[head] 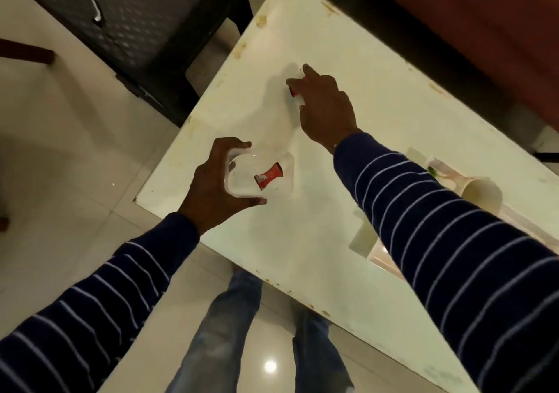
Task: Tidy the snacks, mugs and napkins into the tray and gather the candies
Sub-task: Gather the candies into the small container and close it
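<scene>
My left hand (216, 180) grips the left side of a clear plastic container (273, 191) that rests near the table's left corner. One red-wrapped candy (267, 177) lies inside it. Farther out on the white table (302, 241), my right hand (325, 108) pinches a second red candy (294, 91) between thumb and fingers; the candy is mostly hidden by the fingers. At the right, a white mug (481, 194) lies tipped in a tray (361, 239), largely covered by my right sleeve.
A dark woven chair (145, 23) stands beyond the table's left edge. A reddish-brown sofa (484, 23) borders the far right side. My legs in jeans and the glossy tiled floor (75, 156) show below the near table edge.
</scene>
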The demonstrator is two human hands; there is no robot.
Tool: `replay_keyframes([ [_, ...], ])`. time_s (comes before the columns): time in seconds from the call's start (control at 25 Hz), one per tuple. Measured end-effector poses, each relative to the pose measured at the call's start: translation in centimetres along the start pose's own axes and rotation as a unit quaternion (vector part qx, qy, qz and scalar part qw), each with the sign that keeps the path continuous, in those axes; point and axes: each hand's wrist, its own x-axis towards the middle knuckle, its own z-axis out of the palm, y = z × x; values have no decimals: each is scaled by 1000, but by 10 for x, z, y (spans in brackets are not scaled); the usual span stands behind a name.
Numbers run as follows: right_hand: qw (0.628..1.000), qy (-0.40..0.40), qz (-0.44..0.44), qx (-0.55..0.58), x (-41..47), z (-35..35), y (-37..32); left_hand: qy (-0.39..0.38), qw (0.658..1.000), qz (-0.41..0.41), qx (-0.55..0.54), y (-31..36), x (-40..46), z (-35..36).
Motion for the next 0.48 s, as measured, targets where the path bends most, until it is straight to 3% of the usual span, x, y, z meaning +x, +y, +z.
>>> replay_keyframes([
  [0.24, 997, 45, 20, -62, -3, 11, 5, -10, 1000, -9, 10, -4, 9, 6],
  [0.36, 996, 71, 52, 34, -28, 1, 3, -24, 999, -22, -9, 1, 5, 11],
  [0.48, 972, 174, 36, 154, -82, -14, -18, -34, 999, -22, -13, 13, -3, 17],
])
